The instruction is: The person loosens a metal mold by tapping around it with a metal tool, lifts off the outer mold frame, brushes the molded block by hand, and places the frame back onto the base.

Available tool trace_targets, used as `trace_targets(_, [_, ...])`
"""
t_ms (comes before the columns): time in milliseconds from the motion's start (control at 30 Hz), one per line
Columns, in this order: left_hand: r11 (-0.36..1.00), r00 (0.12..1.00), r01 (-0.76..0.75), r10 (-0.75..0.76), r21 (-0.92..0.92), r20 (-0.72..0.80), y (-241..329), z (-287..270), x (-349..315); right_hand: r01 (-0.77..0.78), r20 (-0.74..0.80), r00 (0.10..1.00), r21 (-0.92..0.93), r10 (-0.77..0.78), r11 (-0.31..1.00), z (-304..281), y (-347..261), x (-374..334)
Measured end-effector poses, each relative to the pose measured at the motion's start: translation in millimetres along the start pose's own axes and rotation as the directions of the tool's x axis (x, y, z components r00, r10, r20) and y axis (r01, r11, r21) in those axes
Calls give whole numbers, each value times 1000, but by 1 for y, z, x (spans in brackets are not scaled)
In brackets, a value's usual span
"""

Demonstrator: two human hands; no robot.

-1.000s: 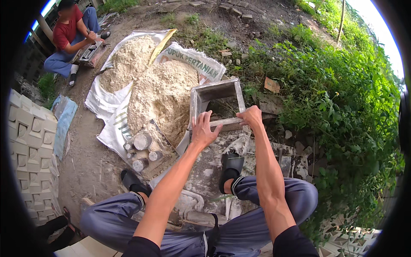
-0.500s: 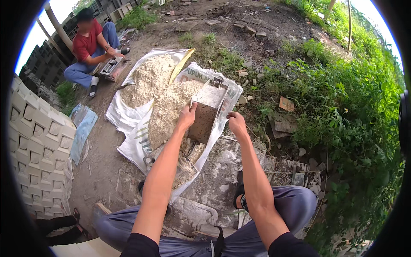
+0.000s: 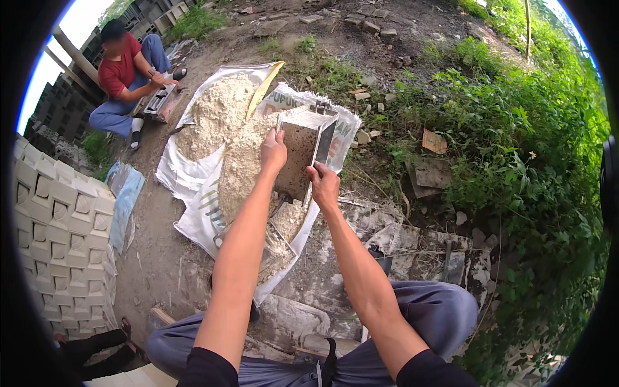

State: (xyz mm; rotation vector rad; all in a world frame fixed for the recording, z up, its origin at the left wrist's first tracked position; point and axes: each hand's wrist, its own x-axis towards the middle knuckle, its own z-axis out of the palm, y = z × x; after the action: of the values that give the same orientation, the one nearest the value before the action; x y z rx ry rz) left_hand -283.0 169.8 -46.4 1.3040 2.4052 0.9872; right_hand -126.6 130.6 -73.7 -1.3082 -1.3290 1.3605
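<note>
I sit with both arms stretched forward over a pile of pale sandy mix [image 3: 235, 151] heaped on white sacks [image 3: 193, 213]. My left hand [image 3: 273, 152] grips the left edge of a square metal mould box [image 3: 303, 151], and my right hand [image 3: 324, 186] grips its near right corner. The box is tilted, its dark inside facing me, resting at the edge of the pile. A yellow scoop-like blade [image 3: 264, 87] lies across the far side of the pile.
A person in a red shirt [image 3: 126, 71] sits at the far left working over another metal mould [image 3: 157, 102]. Stacked pale patterned blocks [image 3: 61, 238] stand at the left. Weeds [image 3: 522, 161] and rubble border the right. Cracked slab pieces [image 3: 412, 245] lie by my knees.
Both hands moved the mould box forward and left from the bare ground onto the sand pile, tipping it up. My view shifted with it.
</note>
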Motion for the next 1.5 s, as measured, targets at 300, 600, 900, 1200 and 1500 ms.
trace_targets(300, [999,996,36,-35,-6,86,6,-10,-3,198,-12,976,-385,-219,901,17,9,-35])
trace_targets(600, [792,960,-271,178,547,218,104,-17,-7,196,35,980,-289,-194,937,22,36,-33])
trace_targets(900, [774,936,-218,-7,595,352,114,-24,8,-736,402,613,603,680,307,39,114,-5])
trace_targets(1200, [886,933,-61,-112,460,341,76,-89,-11,-499,74,819,582,569,643,50,124,-20])
trace_targets(1500, [945,923,294,-242,-145,299,36,-164,-129,-128,143,985,217,99,968,-84,10,-21])
